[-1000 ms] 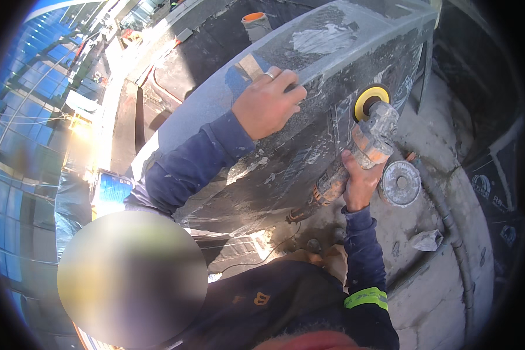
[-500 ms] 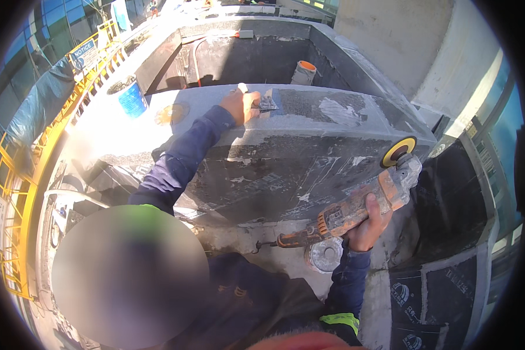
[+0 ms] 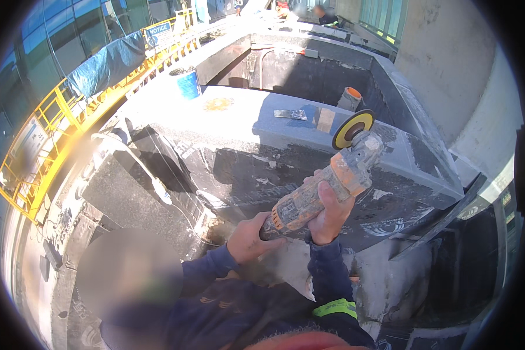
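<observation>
An orange, dust-caked angle grinder (image 3: 303, 201) slants up to the right across my front. My right hand (image 3: 331, 214) is wrapped round its body, and my left hand (image 3: 252, 240) grips its rear end. A round disc with a yellow face and black rim (image 3: 354, 129) sits on the grinder's head. In the picture it overlaps the ledge top; contact with the ledge (image 3: 242, 111) cannot be made out. Left of the disc, a thin flat plate (image 3: 290, 115) lies on that ledge, apart from both hands.
A blue bucket (image 3: 186, 84) stands at the ledge's left end. An orange-rimmed pipe (image 3: 350, 98) rises in the walled pit beyond. Yellow railing (image 3: 61, 157) runs along the left. A white cable (image 3: 140, 160) crosses the left side. Another person (image 3: 326, 16) is far back.
My left hand has let go of the flat plate on the ledge and come down to the grinder's rear end. The grinder has tilted up more steeply, and the view has shifted.
</observation>
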A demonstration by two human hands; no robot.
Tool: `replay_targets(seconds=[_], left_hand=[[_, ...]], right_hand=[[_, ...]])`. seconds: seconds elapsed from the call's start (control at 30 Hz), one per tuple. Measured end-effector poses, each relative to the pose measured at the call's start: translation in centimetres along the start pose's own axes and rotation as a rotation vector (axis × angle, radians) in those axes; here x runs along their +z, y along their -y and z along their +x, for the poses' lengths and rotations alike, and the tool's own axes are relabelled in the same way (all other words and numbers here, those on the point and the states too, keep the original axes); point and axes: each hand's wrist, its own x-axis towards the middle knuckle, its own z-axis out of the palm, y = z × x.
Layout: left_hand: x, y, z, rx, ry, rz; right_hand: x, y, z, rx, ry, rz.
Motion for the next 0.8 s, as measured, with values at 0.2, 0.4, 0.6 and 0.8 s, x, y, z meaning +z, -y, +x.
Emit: replay_targets(seconds=[0.2, 0.4, 0.6, 0.8], left_hand=[[-3.6, 4.2, -5.1, 0.111, -0.189, -0.086], [-9.3, 9.1, -12.7, 0.026, -0.013, -0.754], [-12.3, 12.2, -21.0, 0.134, -0.426, -0.754], [-16.7, 14.7, -27.3, 0.078, -0.942, -0.842]], right_hand=[[7.0, -2.9, -2.3, 0.143, 0.277, 0.045], [14.8, -7.5, -5.7, 0.308, 0.706, 0.204], [24.5, -15.2, -12.5, 0.706, 1.124, 0.423], [36.6, -19.4, -23.4, 0.723, 1.259, 0.064]])
